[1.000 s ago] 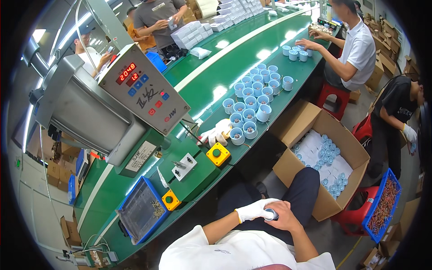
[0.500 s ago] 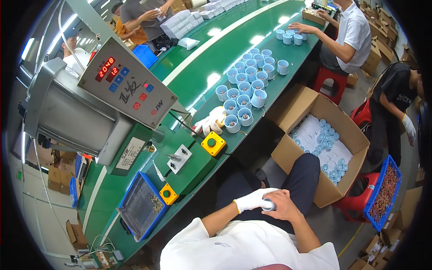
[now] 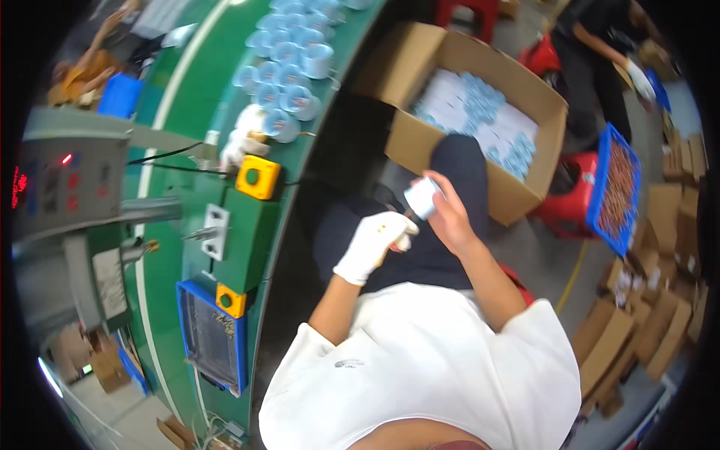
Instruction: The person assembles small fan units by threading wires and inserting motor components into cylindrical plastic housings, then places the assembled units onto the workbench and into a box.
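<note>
Bare right hand (image 3: 450, 216) grips a pale cup (image 3: 421, 198). Blur keeps me from telling whether the gloved, curled left hand (image 3: 373, 244) holds something dark, perhaps a tool.

Left hand (image 3: 375, 244) gloved, curled inward; right hand (image 3: 452, 223) bare, fingers (image 3: 441, 185) extended, close by. Both forearms (image 3: 491, 289) angled forward from the person's body.

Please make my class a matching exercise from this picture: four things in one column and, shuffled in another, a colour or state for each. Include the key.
Column 1
1. left hand
2. right hand
3. cardboard box
4. button boxes

Column 2
A. open, with light blue pieces inside
B. yellow with green buttons
C. wearing a white glove
D. bare, holding a pale blue cup

Pairs: 1-C, 2-D, 3-A, 4-B
</note>
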`<state>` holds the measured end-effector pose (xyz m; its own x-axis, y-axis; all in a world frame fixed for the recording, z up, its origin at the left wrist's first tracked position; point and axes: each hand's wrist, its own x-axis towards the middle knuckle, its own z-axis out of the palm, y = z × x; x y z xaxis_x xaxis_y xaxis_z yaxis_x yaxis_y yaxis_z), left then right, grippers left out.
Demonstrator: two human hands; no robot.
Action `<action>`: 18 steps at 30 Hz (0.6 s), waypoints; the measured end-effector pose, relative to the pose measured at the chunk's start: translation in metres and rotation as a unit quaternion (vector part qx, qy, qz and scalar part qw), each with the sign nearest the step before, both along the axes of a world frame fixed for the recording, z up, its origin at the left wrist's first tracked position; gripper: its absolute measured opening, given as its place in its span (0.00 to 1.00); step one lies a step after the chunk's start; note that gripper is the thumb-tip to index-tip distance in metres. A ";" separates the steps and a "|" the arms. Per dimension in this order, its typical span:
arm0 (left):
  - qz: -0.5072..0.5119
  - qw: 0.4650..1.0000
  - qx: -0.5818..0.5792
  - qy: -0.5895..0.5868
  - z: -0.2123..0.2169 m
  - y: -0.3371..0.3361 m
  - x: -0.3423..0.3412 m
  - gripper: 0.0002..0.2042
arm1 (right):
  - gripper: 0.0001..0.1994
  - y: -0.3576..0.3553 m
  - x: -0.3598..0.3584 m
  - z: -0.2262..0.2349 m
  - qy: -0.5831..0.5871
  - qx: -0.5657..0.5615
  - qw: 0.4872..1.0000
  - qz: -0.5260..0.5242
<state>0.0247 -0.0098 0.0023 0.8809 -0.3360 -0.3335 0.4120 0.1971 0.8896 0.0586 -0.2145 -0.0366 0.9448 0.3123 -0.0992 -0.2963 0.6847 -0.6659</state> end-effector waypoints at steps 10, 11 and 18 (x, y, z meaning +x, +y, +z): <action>-0.060 0.997 0.033 -0.047 0.040 -0.015 -0.007 0.11 | 0.30 -0.014 -0.018 0.017 -0.124 -0.186 0.974 -0.039; -0.062 0.996 0.027 -0.062 0.044 -0.015 -0.004 0.11 | 0.36 -0.012 -0.018 0.020 -0.133 -0.178 0.973 -0.063; -0.120 0.980 0.011 -0.157 0.034 -0.005 -0.003 0.10 | 0.35 -0.022 -0.003 0.055 -0.391 -0.410 0.811 -0.148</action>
